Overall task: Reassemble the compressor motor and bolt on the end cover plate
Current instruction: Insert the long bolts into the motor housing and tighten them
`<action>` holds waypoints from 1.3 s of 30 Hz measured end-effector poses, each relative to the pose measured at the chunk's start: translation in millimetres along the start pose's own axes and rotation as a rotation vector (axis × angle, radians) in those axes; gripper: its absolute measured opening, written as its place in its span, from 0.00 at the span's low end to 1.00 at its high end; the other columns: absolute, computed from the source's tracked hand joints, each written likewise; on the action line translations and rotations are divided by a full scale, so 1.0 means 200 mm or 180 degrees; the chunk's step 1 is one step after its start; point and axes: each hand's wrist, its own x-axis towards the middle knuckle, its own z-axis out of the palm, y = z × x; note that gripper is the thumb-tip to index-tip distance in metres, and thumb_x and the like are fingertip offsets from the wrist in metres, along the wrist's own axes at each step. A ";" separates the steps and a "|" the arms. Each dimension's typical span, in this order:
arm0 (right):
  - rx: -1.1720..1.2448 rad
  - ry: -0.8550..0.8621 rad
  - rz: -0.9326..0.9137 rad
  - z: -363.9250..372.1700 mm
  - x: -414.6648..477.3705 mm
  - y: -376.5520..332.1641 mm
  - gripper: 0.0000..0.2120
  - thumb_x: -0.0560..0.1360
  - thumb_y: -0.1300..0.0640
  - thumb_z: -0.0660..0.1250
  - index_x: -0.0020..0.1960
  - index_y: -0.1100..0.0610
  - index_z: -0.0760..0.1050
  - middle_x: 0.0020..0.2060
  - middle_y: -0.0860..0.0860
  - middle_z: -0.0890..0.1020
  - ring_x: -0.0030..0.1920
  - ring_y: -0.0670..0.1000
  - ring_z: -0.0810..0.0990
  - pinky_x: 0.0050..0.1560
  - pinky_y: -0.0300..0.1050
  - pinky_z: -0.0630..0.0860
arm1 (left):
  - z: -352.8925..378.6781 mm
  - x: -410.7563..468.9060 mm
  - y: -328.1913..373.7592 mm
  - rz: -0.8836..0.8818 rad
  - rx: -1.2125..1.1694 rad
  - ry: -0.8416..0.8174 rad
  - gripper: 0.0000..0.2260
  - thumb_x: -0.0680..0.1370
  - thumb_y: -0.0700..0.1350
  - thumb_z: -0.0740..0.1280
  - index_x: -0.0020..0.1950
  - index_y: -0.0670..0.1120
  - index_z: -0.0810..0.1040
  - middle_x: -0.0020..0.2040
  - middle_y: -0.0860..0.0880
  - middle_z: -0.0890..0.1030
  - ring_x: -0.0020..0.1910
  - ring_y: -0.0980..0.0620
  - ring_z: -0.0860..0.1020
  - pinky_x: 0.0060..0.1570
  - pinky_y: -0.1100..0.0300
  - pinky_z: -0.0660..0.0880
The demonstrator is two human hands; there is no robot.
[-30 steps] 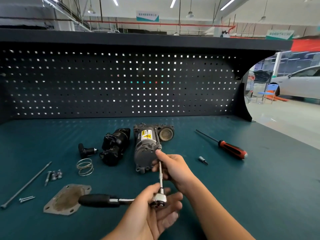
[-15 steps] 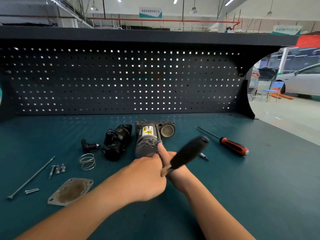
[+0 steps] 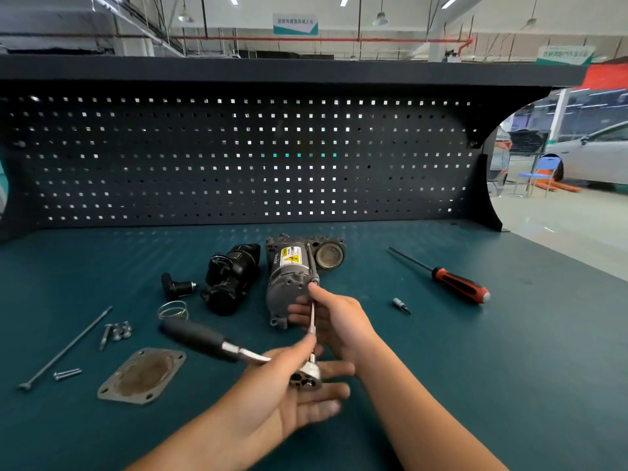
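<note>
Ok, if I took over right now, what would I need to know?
Left hand holds the ratchet at its head. Right hand pinches the extension bar, steadying it on a long bolt already in the motor. Second long bolt, cover plate and small bolts lie loose, left. Left to do: both long bolts tight, then plate bolted on.

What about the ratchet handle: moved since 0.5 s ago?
Yes. The ratchet handle swung left, from pointing toward the screwdriver to ending by the wire ring.
</note>
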 end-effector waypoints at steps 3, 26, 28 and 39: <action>-0.0072 -0.0021 -0.0014 0.00 -0.01 -0.01 0.13 0.78 0.54 0.62 0.41 0.62 0.76 0.32 0.54 0.84 0.31 0.49 0.83 0.28 0.34 0.74 | 0.03 0.00 -0.04 -0.0211 -0.1376 0.0089 0.15 0.72 0.44 0.63 0.47 0.31 0.77 0.38 0.36 0.82 0.25 0.46 0.80 0.24 0.56 0.78; -0.0425 0.0176 -0.0074 -0.01 -0.01 -0.02 0.17 0.76 0.51 0.66 0.34 0.61 0.75 0.23 0.49 0.79 0.23 0.44 0.77 0.23 0.32 0.70 | 0.22 0.05 0.15 0.0936 0.7907 0.0920 0.11 0.80 0.46 0.56 0.57 0.44 0.74 0.57 0.46 0.76 0.48 0.47 0.74 0.42 0.55 0.66; -0.0308 0.0091 -0.0092 0.00 -0.01 -0.01 0.15 0.75 0.54 0.67 0.34 0.62 0.74 0.24 0.50 0.80 0.25 0.45 0.79 0.27 0.34 0.73 | 0.18 0.05 0.14 0.1025 0.7708 0.1072 0.13 0.79 0.48 0.56 0.59 0.44 0.73 0.58 0.46 0.76 0.55 0.46 0.75 0.42 0.56 0.65; -0.0064 -0.0108 0.0047 -0.02 -0.02 -0.01 0.13 0.78 0.55 0.63 0.39 0.62 0.74 0.30 0.54 0.83 0.30 0.48 0.83 0.27 0.31 0.73 | 0.03 0.02 -0.04 -0.0179 -0.0602 0.0040 0.18 0.69 0.49 0.66 0.48 0.36 0.82 0.35 0.41 0.81 0.26 0.49 0.78 0.27 0.57 0.78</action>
